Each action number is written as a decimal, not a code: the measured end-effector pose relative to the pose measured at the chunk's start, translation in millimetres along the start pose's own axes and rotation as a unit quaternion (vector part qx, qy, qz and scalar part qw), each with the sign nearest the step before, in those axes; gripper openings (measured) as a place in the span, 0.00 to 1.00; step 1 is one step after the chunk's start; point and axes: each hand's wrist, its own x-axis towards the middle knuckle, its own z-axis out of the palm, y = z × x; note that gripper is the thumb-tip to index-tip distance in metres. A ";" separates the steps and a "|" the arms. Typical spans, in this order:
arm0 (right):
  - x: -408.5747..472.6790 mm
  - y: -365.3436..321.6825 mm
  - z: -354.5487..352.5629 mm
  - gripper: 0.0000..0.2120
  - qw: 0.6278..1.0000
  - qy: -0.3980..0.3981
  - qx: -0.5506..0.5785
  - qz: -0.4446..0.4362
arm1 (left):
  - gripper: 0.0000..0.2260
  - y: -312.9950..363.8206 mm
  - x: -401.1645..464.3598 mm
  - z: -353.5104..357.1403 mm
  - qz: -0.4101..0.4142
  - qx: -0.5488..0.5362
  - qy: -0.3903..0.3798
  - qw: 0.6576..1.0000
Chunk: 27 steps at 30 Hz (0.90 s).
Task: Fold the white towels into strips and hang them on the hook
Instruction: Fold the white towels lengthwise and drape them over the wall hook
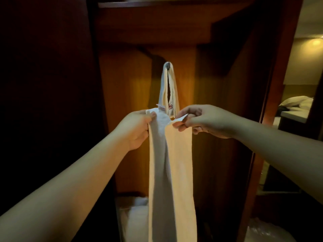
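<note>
A hotel room: wooden wardrobe point(174, 32), bed point(297, 102) beyond the doorway.

A single wide-angle view is taken from the head of the person, directed forward and slightly downward into an open wooden wardrobe point(174, 32). Both forearms are seen entering from the lower corners, and the left hand point(138, 130) and right hand point(201, 121) are framed close to the lens, near the centre. The hook point(168, 64) on the back panel is placed just above centre, farther off. A lit room point(304, 84) is glimpsed at the right edge. Only one view is provided, so no overlap is shared.
</note>
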 end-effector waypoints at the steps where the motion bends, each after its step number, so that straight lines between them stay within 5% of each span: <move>1: 0.0 -2.3 5.0 0.07 0.999 0.023 -0.033 -0.021 | 0.12 0.6 -3.9 4.6 0.006 0.000 -0.010 1.000; 12: 8.2 -7.8 25.2 0.06 0.981 0.158 -0.054 -0.095 | 0.14 7.1 -18.1 16.3 0.047 0.003 -0.116 0.992; 19: 15.1 -8.0 24.7 0.08 0.976 0.182 -0.090 -0.083 | 0.23 3.5 -17.8 19.8 0.090 0.126 -0.127 0.980; 22: 15.8 -11.6 18.5 0.10 0.986 0.124 -0.096 -0.055 | 0.10 -1.1 -16.6 17.5 0.128 0.164 -0.079 0.975; 27: 16.8 -4.3 -8.2 0.10 0.955 -0.073 -0.262 0.117 | 0.08 -8.8 -9.9 7.1 0.082 0.155 -0.073 0.982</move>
